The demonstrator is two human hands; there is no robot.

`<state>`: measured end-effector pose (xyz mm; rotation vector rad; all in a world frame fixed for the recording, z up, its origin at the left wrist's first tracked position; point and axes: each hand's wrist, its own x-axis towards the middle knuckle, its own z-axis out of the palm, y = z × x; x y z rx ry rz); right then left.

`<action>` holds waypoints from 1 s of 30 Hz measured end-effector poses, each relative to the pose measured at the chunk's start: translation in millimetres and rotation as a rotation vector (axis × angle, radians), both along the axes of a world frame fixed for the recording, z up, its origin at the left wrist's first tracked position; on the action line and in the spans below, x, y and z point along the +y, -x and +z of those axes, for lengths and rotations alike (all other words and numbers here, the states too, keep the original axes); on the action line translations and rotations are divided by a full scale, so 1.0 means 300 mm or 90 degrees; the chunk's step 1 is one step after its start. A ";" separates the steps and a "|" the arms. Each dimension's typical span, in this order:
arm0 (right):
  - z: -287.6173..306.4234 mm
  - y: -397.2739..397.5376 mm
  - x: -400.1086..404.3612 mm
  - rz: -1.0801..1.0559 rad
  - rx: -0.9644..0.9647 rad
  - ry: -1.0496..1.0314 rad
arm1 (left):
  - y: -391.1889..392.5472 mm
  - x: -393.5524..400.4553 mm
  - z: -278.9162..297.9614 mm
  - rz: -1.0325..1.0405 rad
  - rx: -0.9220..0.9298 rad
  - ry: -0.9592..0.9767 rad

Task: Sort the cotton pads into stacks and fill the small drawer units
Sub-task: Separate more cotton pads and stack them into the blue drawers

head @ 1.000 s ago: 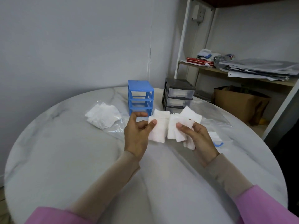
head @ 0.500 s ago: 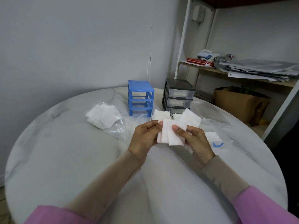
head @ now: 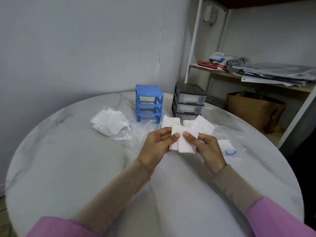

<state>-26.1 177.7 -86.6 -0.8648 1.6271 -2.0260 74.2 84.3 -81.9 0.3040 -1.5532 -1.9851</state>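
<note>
Both hands meet above the bench [head: 68, 168]: the left hand [head: 157, 142] and the right hand [head: 207, 147] each have a grip clamped on a small bunch of cotton pads [head: 183, 142], thumbs pressed on top. More loose pads [head: 201, 126] lie just behind. Farther back stand a blue drawer unit [head: 148, 103] and a grey drawer unit [head: 189, 100]; another heap of pads [head: 109, 121] lies to the left.

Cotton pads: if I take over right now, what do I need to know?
Left hand and right hand both pinch one bunch of pads above the table.
More pads lie behind the hands; a loose pile lies left on a bag.
Blue unit shows no drawers. Grey unit has its drawers shut; contents unclear.
Left: square up the bunch, sort the rest, fill the drawers.
</note>
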 end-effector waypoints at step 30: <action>-0.007 0.028 -0.001 -0.005 0.084 0.000 | -0.008 -0.047 -0.018 0.148 0.003 0.048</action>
